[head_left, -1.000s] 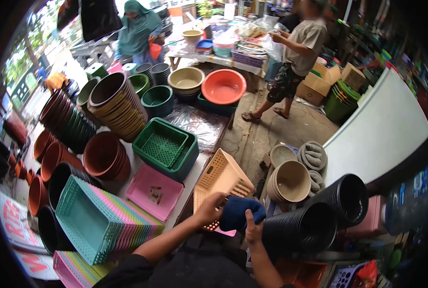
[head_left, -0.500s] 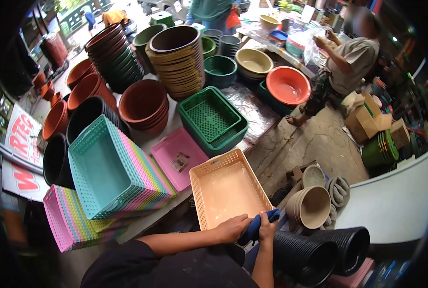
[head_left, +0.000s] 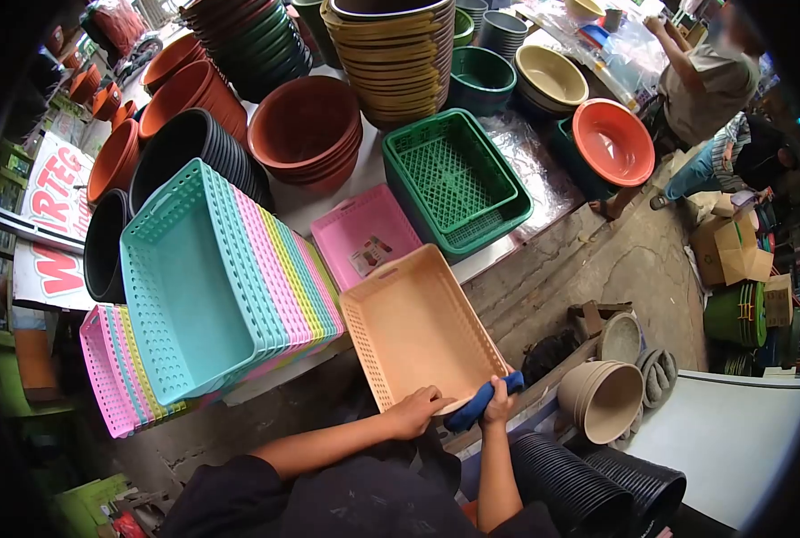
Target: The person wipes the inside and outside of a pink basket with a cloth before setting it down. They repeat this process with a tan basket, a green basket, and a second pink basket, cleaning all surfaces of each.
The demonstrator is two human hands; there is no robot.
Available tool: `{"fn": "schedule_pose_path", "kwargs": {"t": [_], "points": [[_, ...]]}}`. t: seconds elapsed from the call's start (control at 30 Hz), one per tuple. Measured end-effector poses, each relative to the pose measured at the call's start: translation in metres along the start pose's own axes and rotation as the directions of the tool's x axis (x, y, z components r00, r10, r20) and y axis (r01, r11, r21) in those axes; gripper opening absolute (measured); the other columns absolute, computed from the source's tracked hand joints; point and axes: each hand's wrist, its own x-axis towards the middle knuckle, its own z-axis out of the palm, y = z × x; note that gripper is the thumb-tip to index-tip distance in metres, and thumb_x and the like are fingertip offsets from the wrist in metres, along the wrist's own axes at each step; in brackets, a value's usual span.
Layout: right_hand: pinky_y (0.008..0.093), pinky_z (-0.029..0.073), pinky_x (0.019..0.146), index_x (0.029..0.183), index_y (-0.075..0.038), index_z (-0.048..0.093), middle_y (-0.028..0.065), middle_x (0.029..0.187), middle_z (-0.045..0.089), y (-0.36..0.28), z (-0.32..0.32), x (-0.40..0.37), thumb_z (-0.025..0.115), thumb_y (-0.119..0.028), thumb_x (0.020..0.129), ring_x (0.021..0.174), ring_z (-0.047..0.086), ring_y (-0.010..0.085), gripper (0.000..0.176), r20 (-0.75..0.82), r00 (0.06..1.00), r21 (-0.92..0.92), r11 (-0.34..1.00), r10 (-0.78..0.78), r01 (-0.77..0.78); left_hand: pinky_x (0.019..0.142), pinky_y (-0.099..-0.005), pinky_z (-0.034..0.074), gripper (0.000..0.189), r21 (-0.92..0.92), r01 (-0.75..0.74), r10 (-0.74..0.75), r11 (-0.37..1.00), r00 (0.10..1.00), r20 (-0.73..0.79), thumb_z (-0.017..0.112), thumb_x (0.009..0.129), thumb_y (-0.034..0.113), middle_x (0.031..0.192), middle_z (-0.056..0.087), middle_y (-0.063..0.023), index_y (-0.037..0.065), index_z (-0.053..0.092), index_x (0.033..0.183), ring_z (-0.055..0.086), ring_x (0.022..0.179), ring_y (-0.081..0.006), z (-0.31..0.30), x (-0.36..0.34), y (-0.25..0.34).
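A peach plastic basket (head_left: 427, 327) with perforated sides is tilted in front of me, its inside facing up. My left hand (head_left: 416, 412) is closed on the basket's near rim, left of a dark blue cloth (head_left: 473, 405). The cloth lies bunched over the near right corner. My right hand (head_left: 500, 402) grips it there, fingers wrapped round it against the rim. Just beyond the basket's far edge lies a pink basket (head_left: 364, 229) with a label in its bottom. Part of the near rim is hidden behind my hands.
Stacked pastel baskets (head_left: 189, 287) stand left, with brown pots (head_left: 306, 130) and green baskets (head_left: 454, 170) on the table behind. Black pots (head_left: 566, 484) and beige pots (head_left: 602, 399) lie to my right. A person (head_left: 705, 85) stands beyond the orange basin (head_left: 613, 142); another bends nearby.
My left hand has moved left, away from the cloth, along the basket's rim. My right hand stays on the cloth. The view has shifted, and a second person now shows at the right.
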Motion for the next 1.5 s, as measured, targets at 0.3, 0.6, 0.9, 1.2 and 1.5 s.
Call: {"fn": "schedule_pose_path", "kwargs": {"t": [0.3, 0.6, 0.9, 1.2, 1.5], "points": [[0.0238, 0.046, 0.084, 0.141, 0.0, 0.043, 0.0067, 0.115, 0.058, 0.008, 0.086, 0.067, 0.066, -0.017, 0.089, 0.098, 0.056, 0.0117, 0.059, 0.194, 0.98, -0.019, 0.999, 0.047, -0.044, 0.109, -0.0387, 0.038, 0.06, -0.066, 0.134, -0.142, 0.989, 0.979, -0.144, 0.043, 0.077, -0.013, 0.133, 0.052, -0.0226, -0.002, 0.048, 0.135, 0.049, 0.127, -0.037, -0.059, 0.038, -0.049], [0.0304, 0.05, 0.084, 0.108, 0.004, 0.061, 0.0075, 0.099, 0.066, 0.081, 0.171, 0.085, 0.076, -0.016, 0.084, 0.09, 0.063, 0.017, 0.035, 0.253, 0.95, -0.196, 0.971, 0.182, -0.134, 0.102, -0.0391, 0.045, 0.057, 0.041, 0.384, -0.361, 0.922, 0.896, -0.257, 0.05, 0.078, -0.009, 0.13, 0.058, -0.0165, 0.008, 0.055, 0.132, 0.055, 0.121, -0.0337, -0.111, 0.068, -0.127], [0.0333, 0.047, 0.09, 0.115, 0.006, 0.056, 0.0135, 0.103, 0.065, 0.13, 0.2, 0.096, 0.074, -0.016, 0.084, 0.097, 0.061, 0.0209, 0.042, 0.228, 0.973, -0.318, 0.947, 0.023, 0.052, 0.095, -0.0404, 0.05, 0.052, 0.135, 0.533, -0.476, 0.835, 0.824, -0.306, 0.051, 0.082, -0.001, 0.13, 0.06, -0.0079, 0.016, 0.059, 0.13, 0.06, 0.114, -0.0307, -0.105, 0.085, -0.192], [0.0333, 0.047, 0.09, 0.112, 0.006, 0.058, 0.0138, 0.104, 0.065, 0.142, 0.196, 0.098, 0.074, -0.013, 0.084, 0.098, 0.061, 0.0225, 0.038, 0.204, 0.979, -0.24, 0.971, 0.031, 0.019, 0.092, -0.0405, 0.051, 0.049, 0.107, 0.544, -0.503, 0.832, 0.822, -0.269, 0.057, 0.083, 0.002, 0.127, 0.062, -0.0081, 0.017, 0.06, 0.13, 0.06, 0.113, -0.0318, -0.091, 0.086, -0.212], [0.035, 0.047, 0.092, 0.114, 0.006, 0.058, 0.0133, 0.106, 0.064, 0.167, 0.172, 0.111, 0.075, -0.015, 0.084, 0.099, 0.061, 0.023, 0.04, 0.183, 0.97, -0.313, 0.945, 0.16, -0.097, 0.095, -0.0443, 0.047, 0.055, 0.327, 0.517, -0.371, 0.791, 0.83, -0.416, 0.061, 0.081, 0.005, 0.126, 0.06, -0.01, 0.014, 0.054, 0.135, 0.06, 0.112, -0.0306, -0.061, 0.08, -0.207]]}}
